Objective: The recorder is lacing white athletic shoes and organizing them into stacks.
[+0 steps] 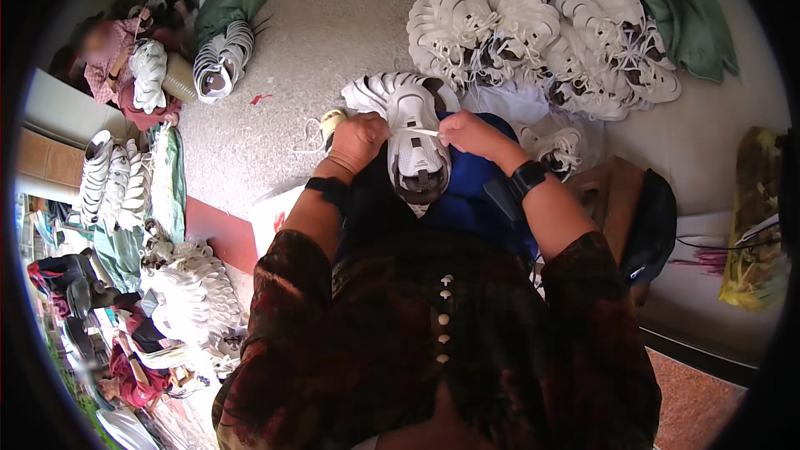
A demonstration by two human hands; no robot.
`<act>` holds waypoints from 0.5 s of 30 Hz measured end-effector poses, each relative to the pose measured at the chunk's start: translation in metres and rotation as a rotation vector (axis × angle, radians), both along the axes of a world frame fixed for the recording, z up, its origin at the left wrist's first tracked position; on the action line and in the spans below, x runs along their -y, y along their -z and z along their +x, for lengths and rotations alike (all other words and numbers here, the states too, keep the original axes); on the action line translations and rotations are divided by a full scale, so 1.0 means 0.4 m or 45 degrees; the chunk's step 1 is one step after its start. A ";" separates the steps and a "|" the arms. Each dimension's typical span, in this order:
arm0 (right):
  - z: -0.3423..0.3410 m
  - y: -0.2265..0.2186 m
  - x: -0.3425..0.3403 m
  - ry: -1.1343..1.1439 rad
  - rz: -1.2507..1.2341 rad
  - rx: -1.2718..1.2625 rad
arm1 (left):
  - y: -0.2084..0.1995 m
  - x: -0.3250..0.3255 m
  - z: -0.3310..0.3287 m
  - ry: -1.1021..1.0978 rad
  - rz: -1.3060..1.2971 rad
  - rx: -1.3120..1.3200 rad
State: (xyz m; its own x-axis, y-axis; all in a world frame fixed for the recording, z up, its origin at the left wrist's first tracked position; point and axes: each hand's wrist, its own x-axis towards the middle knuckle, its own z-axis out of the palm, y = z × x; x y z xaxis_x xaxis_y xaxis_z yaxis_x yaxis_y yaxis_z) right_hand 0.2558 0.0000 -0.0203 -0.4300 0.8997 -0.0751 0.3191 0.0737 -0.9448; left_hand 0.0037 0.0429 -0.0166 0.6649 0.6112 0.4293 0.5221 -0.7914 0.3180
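Note:
A white shoe upper (419,154) with dark openings lies in front of me over my lap, its dark-lined end toward me. Across it runs a flat white shoelace (421,131), drawn out sideways between my hands. My left hand (360,137) is closed in a pinch at the upper's left edge, on the lace as far as I can see. On the right side, my right hand (473,135) pinches the lace between thumb and fingers. More nested white uppers (375,93) sit just beyond. Beside my left hand is a small yellow thing (332,120) with a thin cord.
Large heaps of white uppers (492,25) lie ahead to the right, by green sacking (692,17). More uppers (187,292) are piled at left. Co-workers (112,58) sit at far left. At right stand a wooden stool (617,200) with a black bag (652,229) and a yellow bag (754,225).

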 end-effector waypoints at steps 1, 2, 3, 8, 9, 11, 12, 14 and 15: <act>0.002 -0.013 -0.005 0.001 0.007 0.003 | -0.008 0.002 -0.008 -0.039 0.010 -0.002; 0.006 -0.026 -0.008 0.003 -0.225 0.060 | -0.016 0.005 -0.017 -0.078 0.020 -0.004; 0.008 -0.038 -0.012 0.006 -0.457 0.116 | -0.020 0.011 -0.027 -0.077 0.027 0.000; 0.009 -0.072 0.053 0.058 0.463 1.096 | 0.000 0.052 -0.105 -0.120 -0.217 0.139; 0.009 -0.074 0.063 0.062 0.468 1.101 | 0.015 0.062 -0.126 -0.176 -0.321 0.227; 0.014 -0.073 0.079 0.019 0.548 1.021 | 0.039 0.081 -0.177 -0.270 -0.423 0.269; 0.019 -0.068 0.085 -0.022 0.526 1.019 | 0.060 0.085 -0.208 -0.349 -0.532 0.311; 0.017 -0.057 0.089 0.055 0.577 1.030 | 0.095 0.092 -0.261 -0.428 -0.638 0.356; 0.016 -0.053 0.090 0.127 0.623 1.038 | 0.110 0.096 -0.285 -0.416 -0.640 0.385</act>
State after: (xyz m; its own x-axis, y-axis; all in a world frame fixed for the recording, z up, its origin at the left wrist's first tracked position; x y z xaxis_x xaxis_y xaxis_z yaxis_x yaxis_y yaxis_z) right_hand 0.2621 -0.0360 0.0010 -0.3312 0.9404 0.0768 0.8915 0.3385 -0.3010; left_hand -0.1105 0.0044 -0.0605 0.3071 0.9348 0.1782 0.5397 -0.3253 0.7765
